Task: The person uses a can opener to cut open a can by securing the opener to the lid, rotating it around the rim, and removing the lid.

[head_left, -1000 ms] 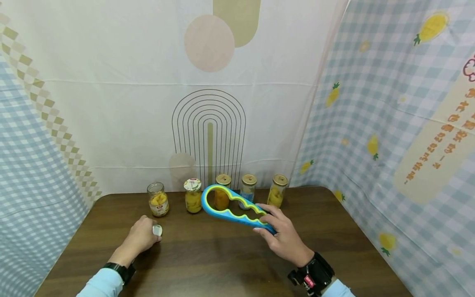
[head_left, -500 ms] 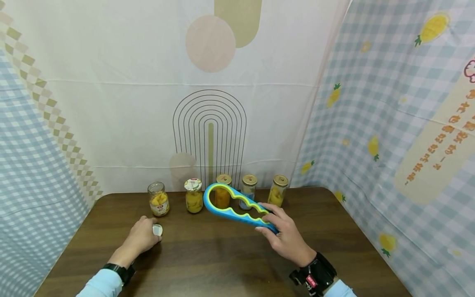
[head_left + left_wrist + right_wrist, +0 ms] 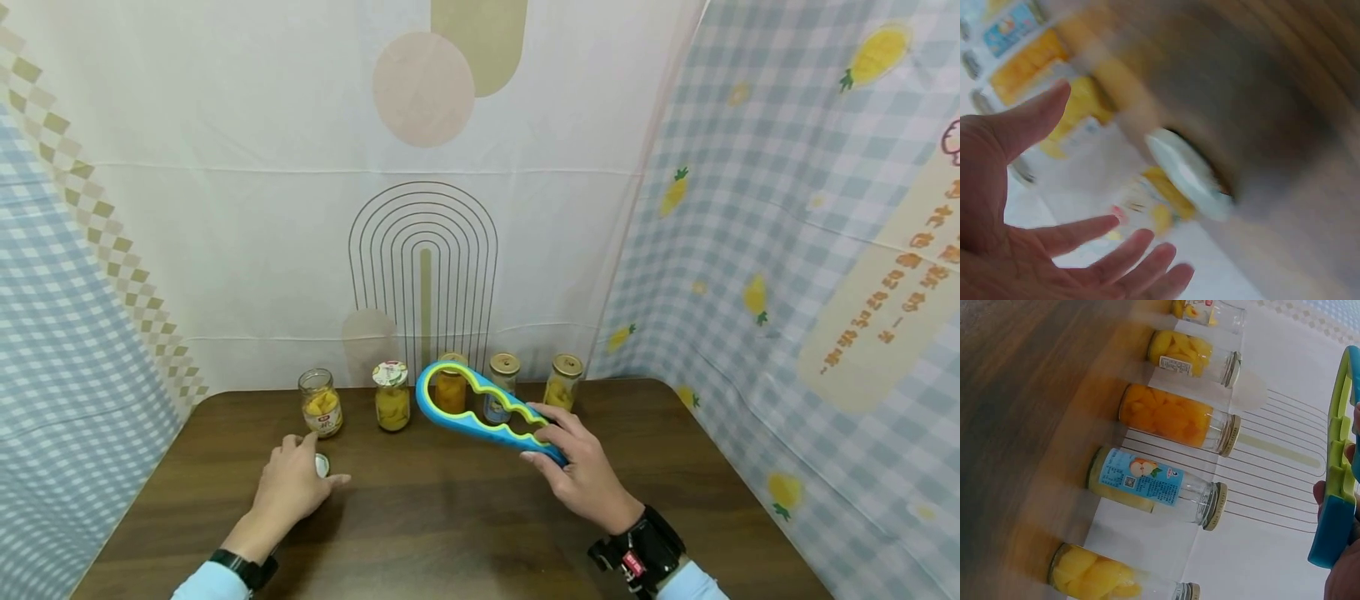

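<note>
Left hand (image 3: 292,483): fingers spread wide, thumb well apart, holding nothing. Its lid (image 3: 1188,172) sat just beside the fingers on the wooden table (image 3: 450,533); in the left wrist view it looked flat, but blur meant I couldn't confirm. The spread hand had no pinch on it.

Right hand (image 3: 588,479) gripped the blue-and-lime jar opener (image 3: 465,424) by its tail end, thumb low, fingers over the top. Opener looked to be off the table, loop pointing left. Likely reason for that grip: leaves the loop and wavy inner notches free, and the long arms give leverage. Notches presumably suit different lid sizes.

Lidless jar (image 3: 322,408) of yellow fruit stood upright at the left end of the row, near the lid, so lid and jar probably paired.

Other four were lidded and spaced apart along the back: patterned-lid jar (image 3: 392,408), orange-fruit jar (image 3: 1166,419), blue-label jar (image 3: 1141,478), right-end yellow-fruit jar (image 3: 1091,572). Spacing probably left finger room round each one.
</note>
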`<state>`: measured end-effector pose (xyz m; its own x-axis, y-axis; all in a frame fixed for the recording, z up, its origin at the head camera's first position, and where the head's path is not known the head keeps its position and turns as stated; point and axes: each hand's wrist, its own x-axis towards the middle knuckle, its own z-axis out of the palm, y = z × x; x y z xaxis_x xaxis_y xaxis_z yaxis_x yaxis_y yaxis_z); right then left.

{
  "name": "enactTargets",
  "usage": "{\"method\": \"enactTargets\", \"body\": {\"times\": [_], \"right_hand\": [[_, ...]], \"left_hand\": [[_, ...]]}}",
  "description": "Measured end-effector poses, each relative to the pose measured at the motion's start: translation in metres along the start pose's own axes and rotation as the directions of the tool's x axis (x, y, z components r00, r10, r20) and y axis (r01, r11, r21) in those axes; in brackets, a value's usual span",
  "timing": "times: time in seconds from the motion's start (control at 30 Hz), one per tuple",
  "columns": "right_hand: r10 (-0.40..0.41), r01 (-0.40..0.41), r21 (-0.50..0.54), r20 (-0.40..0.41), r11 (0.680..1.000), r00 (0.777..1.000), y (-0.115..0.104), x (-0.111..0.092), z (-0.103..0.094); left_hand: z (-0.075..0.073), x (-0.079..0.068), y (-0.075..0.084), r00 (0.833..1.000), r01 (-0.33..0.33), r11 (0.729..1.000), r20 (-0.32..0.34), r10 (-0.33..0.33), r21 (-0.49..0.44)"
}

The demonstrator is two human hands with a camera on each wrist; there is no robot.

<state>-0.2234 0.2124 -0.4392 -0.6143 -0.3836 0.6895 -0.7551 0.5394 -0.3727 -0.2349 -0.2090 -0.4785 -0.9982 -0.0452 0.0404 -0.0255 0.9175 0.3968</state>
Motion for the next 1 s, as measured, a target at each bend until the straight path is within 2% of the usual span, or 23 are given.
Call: {"method": "enactTargets", "body": {"times": [0.1,0.27,0.47,0.63,0.83,1.0], "right_hand": [[0.009,-0.009,0.006,-0.002,1.000,1.000,0.000,0.000,0.001],[0.012,-0.012,0.032,0.002,0.999,1.000,-0.002,-0.001,0.006],[0.016,-0.016,0.036,-0.008,0.999,1.000,-0.005,0.000,0.007],[0.045,-0.045,0.038,-0.003,0.998,0.999,-0.007,0.001,0.007],[0.014,-0.013,0.028,-0.030,1.000,0.999,-0.004,0.000,0.010],[-0.004,0.006,0.025,-0.046,1.000,0.999,-0.002,0.000,0.012]], "left_hand": [[-0.001,-0.012,0.018,0.999,-0.013,1.000,-0.037,0.012,-0.021],[0.001,-0.031,0.044,0.992,-0.085,0.995,-0.095,0.079,-0.055],[0.002,-0.046,0.063,0.978,-0.157,0.982,-0.157,0.140,-0.103],[0.004,-0.053,0.070,0.969,-0.189,0.975,-0.182,0.166,-0.118],[0.008,-0.057,0.073,0.974,-0.184,0.977,-0.150,0.168,-0.105],[0.010,-0.057,0.072,0.974,-0.186,0.977,-0.149,0.170,-0.101]]}}
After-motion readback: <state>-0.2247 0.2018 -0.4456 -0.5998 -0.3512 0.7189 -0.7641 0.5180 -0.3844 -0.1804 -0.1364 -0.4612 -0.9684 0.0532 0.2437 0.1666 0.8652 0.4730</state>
